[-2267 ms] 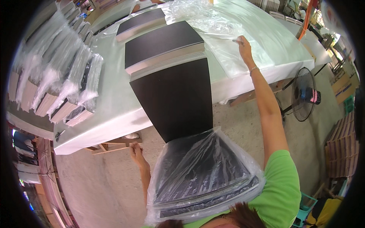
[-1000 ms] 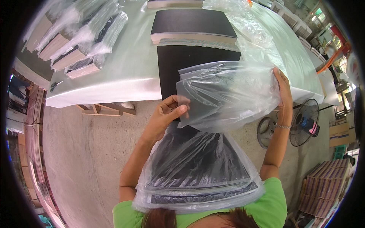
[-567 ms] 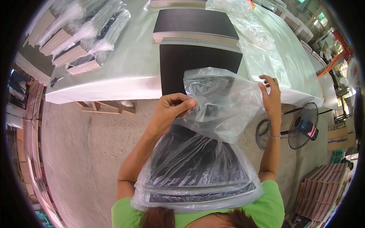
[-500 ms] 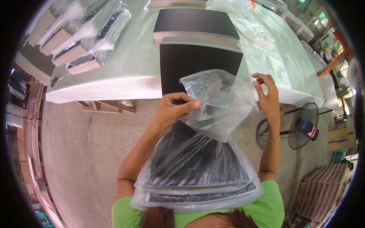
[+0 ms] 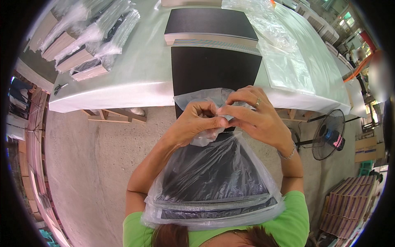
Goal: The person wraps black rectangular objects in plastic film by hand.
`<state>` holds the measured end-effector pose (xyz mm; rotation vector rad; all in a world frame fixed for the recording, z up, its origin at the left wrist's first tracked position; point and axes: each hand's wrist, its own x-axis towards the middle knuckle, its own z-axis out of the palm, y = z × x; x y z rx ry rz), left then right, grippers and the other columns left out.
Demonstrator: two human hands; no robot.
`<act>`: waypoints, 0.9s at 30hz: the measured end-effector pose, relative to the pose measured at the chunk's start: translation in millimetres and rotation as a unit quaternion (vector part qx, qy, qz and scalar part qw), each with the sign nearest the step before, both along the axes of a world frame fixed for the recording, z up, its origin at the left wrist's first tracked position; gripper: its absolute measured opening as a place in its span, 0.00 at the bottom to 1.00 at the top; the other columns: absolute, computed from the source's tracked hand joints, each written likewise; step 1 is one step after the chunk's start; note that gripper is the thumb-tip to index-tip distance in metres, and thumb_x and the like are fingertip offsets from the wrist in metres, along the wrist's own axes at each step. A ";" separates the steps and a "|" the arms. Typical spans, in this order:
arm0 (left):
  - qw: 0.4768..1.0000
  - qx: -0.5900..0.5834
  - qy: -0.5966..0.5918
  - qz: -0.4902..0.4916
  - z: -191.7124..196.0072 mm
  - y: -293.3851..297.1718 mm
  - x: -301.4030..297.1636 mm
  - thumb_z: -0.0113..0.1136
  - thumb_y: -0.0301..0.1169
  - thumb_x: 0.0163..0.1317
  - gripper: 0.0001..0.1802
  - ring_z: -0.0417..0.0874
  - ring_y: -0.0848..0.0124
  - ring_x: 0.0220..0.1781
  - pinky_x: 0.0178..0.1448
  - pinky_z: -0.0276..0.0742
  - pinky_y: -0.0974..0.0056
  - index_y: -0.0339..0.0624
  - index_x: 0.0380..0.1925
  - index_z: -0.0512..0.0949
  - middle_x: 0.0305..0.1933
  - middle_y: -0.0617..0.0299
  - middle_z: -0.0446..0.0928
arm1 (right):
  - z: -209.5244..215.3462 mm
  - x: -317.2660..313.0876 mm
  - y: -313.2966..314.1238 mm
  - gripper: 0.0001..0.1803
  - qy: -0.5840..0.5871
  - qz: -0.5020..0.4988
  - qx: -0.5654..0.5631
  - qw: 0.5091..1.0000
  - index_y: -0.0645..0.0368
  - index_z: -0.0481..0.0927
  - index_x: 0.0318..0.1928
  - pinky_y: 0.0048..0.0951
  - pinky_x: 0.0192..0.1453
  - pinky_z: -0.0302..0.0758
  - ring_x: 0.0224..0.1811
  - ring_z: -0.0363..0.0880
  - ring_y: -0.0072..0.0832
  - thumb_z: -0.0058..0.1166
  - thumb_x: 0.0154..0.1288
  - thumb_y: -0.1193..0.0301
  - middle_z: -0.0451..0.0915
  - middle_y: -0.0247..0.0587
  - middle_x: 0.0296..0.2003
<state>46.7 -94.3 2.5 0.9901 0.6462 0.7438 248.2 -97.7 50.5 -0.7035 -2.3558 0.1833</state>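
Close to my body sits a clear plastic bag (image 5: 252, 173) with black flat sheets or boards inside, seen through its wrinkled film. Its upper end narrows toward my hands, and loose film (image 5: 187, 100) fans out above them. My left hand (image 5: 187, 125) is closed, with thumb and fingers pinching the gathered film. Meeting it from the right, my right hand (image 5: 259, 117) has bent fingers closed on the same film, fingertips touching the left ones. Just beyond, a black stack (image 5: 216, 68) lies at the table's front edge, partly covered by the film and my hands.
Another black-topped stack (image 5: 210, 22) lies farther back on the pale-covered table (image 5: 148, 61). Bagged stacks (image 5: 88, 68) are at the far left, near scissors (image 5: 60, 88). Flat clear bags (image 5: 288, 68) lie right. A fan (image 5: 329, 136) stands at right, by a striped stack (image 5: 347, 206).
My right hand has come left and inward to meet my left hand. The film that was spread wide between them is now bunched together. My left hand has hardly moved.
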 end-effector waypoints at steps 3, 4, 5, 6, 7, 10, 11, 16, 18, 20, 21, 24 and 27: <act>0.999 -0.027 -0.036 0.017 -3.7 0.2 3.4 0.68 0.37 0.52 0.14 0.74 0.80 0.24 0.26 0.69 0.77 0.39 0.31 0.78 0.25 0.66 0.74 | -2.8 -2.9 3.9 0.24 0.005 -0.005 0.019 1.000 0.54 0.78 0.40 0.36 0.47 0.67 0.41 0.73 0.35 0.63 0.35 0.79 0.75 0.34 0.38; 0.998 -0.033 -0.042 0.021 -3.8 0.7 3.6 0.67 0.37 0.52 0.14 0.74 0.80 0.24 0.27 0.69 0.76 0.39 0.31 0.77 0.25 0.65 0.74 | -3.5 -3.3 5.5 0.24 0.006 -0.007 0.016 1.000 0.55 0.78 0.40 0.36 0.47 0.68 0.41 0.73 0.34 0.63 0.35 0.79 0.75 0.33 0.38; 0.998 -0.039 -0.048 0.024 -3.9 1.4 3.7 0.67 0.36 0.52 0.13 0.74 0.80 0.24 0.27 0.69 0.76 0.39 0.30 0.77 0.25 0.65 0.75 | -4.4 -3.6 6.8 0.23 0.008 -0.010 0.013 1.000 0.55 0.78 0.39 0.36 0.48 0.68 0.41 0.73 0.34 0.63 0.35 0.79 0.75 0.33 0.38; 0.999 -0.028 -0.037 0.016 -4.1 2.3 2.8 0.67 0.36 0.52 0.14 0.74 0.81 0.25 0.27 0.70 0.76 0.38 0.31 0.77 0.25 0.65 0.75 | -5.7 -4.1 7.9 0.21 0.013 -0.003 0.017 1.000 0.55 0.78 0.38 0.36 0.49 0.67 0.41 0.73 0.33 0.63 0.37 0.79 0.76 0.32 0.37; 0.999 -0.018 -0.027 0.007 -4.4 3.4 1.0 0.67 0.36 0.53 0.14 0.74 0.81 0.25 0.27 0.70 0.76 0.38 0.31 0.77 0.26 0.65 0.75 | -7.3 -4.6 9.0 0.19 0.018 0.003 0.020 1.000 0.54 0.78 0.37 0.35 0.49 0.67 0.41 0.73 0.32 0.62 0.38 0.78 0.76 0.31 0.37; 0.999 -0.015 -0.049 -0.012 -6.9 8.0 -1.0 0.67 0.35 0.52 0.15 0.75 0.81 0.26 0.29 0.72 0.76 0.36 0.33 0.76 0.28 0.64 0.76 | -14.0 -5.9 12.6 0.15 0.038 0.017 0.034 0.999 0.54 0.77 0.34 0.34 0.51 0.66 0.42 0.74 0.32 0.60 0.41 0.79 0.76 0.30 0.37; 0.998 -0.019 -0.065 -0.018 -8.8 9.6 -0.9 0.67 0.35 0.52 0.16 0.75 0.80 0.27 0.29 0.72 0.76 0.35 0.34 0.76 0.29 0.64 0.76 | -15.7 -6.3 13.7 0.15 0.045 0.021 0.038 0.998 0.55 0.77 0.34 0.34 0.51 0.66 0.42 0.74 0.32 0.60 0.41 0.80 0.77 0.29 0.36; 0.991 -0.070 -0.111 0.008 -23.4 12.1 2.4 0.68 0.34 0.52 0.15 0.76 0.79 0.30 0.33 0.74 0.75 0.38 0.35 0.76 0.31 0.64 0.76 | -20.3 -7.8 21.9 0.10 0.190 0.149 -0.082 0.967 0.57 0.76 0.32 0.32 0.48 0.68 0.41 0.76 0.31 0.56 0.48 0.82 0.77 0.34 0.35; 0.987 -0.105 -0.109 0.054 -19.9 8.8 2.0 0.67 0.34 0.53 0.13 0.76 0.80 0.31 0.34 0.74 0.74 0.40 0.34 0.76 0.31 0.65 0.76 | -26.7 -3.7 21.8 0.06 0.287 0.161 -0.165 0.930 0.58 0.75 0.34 0.29 0.44 0.69 0.39 0.76 0.28 0.54 0.54 0.80 0.76 0.35 0.33; 0.984 -0.121 -0.063 0.111 -18.5 8.9 -6.8 0.66 0.34 0.54 0.12 0.76 0.80 0.31 0.35 0.74 0.74 0.40 0.34 0.75 0.31 0.66 0.76 | -35.0 9.1 15.3 0.03 0.401 0.113 -0.245 0.875 0.59 0.73 0.35 0.24 0.37 0.70 0.34 0.77 0.23 0.50 0.61 0.78 0.74 0.34 0.30; 0.985 -0.116 -0.039 0.118 -25.7 13.5 -11.8 0.65 0.34 0.55 0.12 0.76 0.80 0.31 0.35 0.74 0.74 0.40 0.34 0.75 0.31 0.66 0.76 | -32.8 23.8 14.2 0.03 0.418 0.067 -0.233 0.875 0.59 0.73 0.37 0.21 0.32 0.68 0.29 0.73 0.19 0.48 0.64 0.75 0.73 0.32 0.28; 0.985 -0.016 0.112 0.131 -76.0 38.7 -70.9 0.64 0.34 0.55 0.14 0.77 0.77 0.37 0.41 0.73 0.73 0.39 0.38 0.75 0.36 0.63 0.76 | -23.6 51.6 22.1 0.05 0.441 -0.020 -0.222 0.869 0.59 0.71 0.39 0.16 0.23 0.62 0.20 0.65 0.13 0.46 0.67 0.70 0.70 0.29 0.27; 0.901 0.188 0.294 0.258 -59.7 44.2 -72.8 0.64 0.35 0.54 0.18 0.76 0.72 0.47 0.52 0.71 0.69 0.37 0.41 0.74 0.44 0.59 0.75 | -28.9 39.0 24.1 0.06 0.352 -0.097 -0.236 0.901 0.59 0.70 0.37 0.13 0.22 0.56 0.19 0.57 0.10 0.48 0.66 0.70 0.66 0.25 0.25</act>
